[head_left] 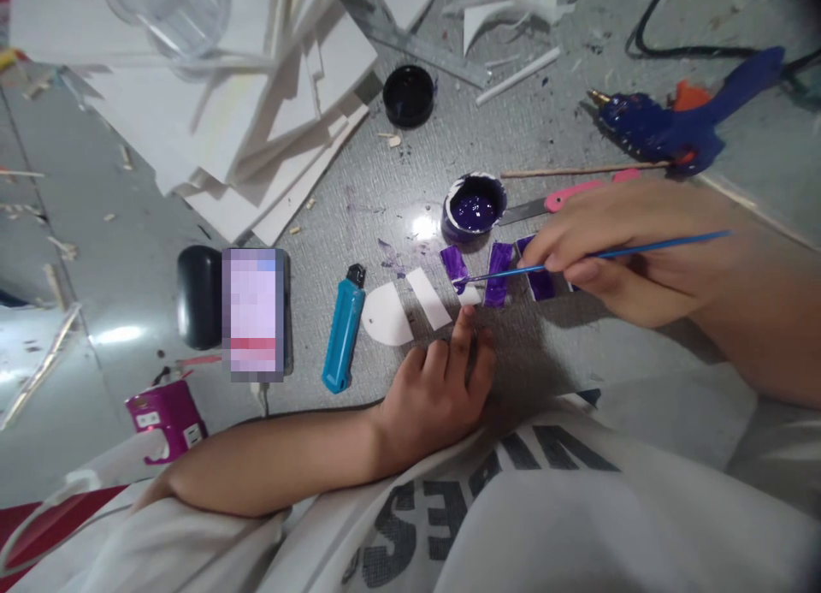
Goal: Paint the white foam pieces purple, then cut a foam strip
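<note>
My right hand (616, 246) pinches a thin blue paintbrush (667, 243). Its tip touches a small strip (453, 261) that is purple at the far part and white at the near end. On that white end rests the index fingertip of my left hand (440, 379), stretched out while the other fingers bend. Just right lies a purple-painted strip (498, 275), and more purple pieces (540, 283) are partly hidden under my right hand. An open jar of purple paint (475, 206) stands beyond them. To the left are a plain white strip (429, 299) and a white rounded piece (388, 314).
A blue box cutter (344, 332) and a phone (253, 315) lie to the left. White sheets (269, 131) are stacked at the back left, near a black lid (409, 95). At the right are a blue glue gun (680, 118) and a pink-handled blade (570, 195).
</note>
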Demonstrator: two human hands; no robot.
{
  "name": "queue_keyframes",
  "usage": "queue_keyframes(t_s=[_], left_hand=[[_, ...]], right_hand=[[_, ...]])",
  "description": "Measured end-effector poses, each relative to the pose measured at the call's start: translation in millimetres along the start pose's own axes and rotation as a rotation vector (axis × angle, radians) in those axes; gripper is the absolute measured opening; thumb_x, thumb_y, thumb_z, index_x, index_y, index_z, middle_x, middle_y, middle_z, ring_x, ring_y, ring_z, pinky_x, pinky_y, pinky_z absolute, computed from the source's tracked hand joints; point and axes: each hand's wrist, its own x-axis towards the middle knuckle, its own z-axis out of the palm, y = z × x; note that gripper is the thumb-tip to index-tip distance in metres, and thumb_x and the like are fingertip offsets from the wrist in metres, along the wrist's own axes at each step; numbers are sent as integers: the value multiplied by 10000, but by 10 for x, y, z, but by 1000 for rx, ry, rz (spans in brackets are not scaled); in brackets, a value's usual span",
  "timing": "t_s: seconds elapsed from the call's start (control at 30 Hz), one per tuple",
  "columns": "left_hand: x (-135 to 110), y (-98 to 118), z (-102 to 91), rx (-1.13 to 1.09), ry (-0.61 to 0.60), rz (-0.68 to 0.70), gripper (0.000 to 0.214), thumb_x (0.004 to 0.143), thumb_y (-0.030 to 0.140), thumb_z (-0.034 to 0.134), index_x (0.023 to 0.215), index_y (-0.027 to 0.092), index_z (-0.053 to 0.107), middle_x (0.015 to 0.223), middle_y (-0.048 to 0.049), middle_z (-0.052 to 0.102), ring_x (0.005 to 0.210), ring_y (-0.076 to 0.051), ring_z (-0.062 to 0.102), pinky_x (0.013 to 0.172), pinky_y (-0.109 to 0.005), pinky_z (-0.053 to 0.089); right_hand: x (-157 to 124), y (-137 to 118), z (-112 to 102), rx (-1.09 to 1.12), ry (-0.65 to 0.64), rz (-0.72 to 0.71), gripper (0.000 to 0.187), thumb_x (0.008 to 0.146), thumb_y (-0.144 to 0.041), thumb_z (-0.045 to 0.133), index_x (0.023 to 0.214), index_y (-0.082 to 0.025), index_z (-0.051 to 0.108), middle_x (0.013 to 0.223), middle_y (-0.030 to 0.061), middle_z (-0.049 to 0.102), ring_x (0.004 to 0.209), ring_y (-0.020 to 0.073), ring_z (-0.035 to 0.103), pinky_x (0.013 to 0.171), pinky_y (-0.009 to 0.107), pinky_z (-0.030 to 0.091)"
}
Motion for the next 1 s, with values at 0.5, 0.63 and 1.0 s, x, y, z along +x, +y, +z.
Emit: queue_keyframes(t_s=[0.5,0.63,1.0], left_hand=[[33,-21,-26,22,28,18,623,1174,615,497,1320,79,779,1487,-337,770,724,-237,625,619,-388,446],[-4,-13,3,0,11,10,613,1158,616,542,1375,84,755,1535,-339,742,743,-240,635,630,-383,446],[28,-34,-29,18,25,29,631,1186,605,466,1343,75,770,1472,-330,779,701,-230,641,599,-376,468]], right_hand=[[33,0,30,-65,-5,-72,271,1216,-424,504,1085,-284,696,914,-8,852,765,108,783,700,302,595],[52,-60,-45,-115,-66,3,290,1225,-427,464,1087,-293,682,917,-8,839,818,139,787,789,356,601],[85,-91,-168,-116,-156,-6,256,1226,-392,456,1106,-289,657,930,6,830,828,159,777,793,384,599]])
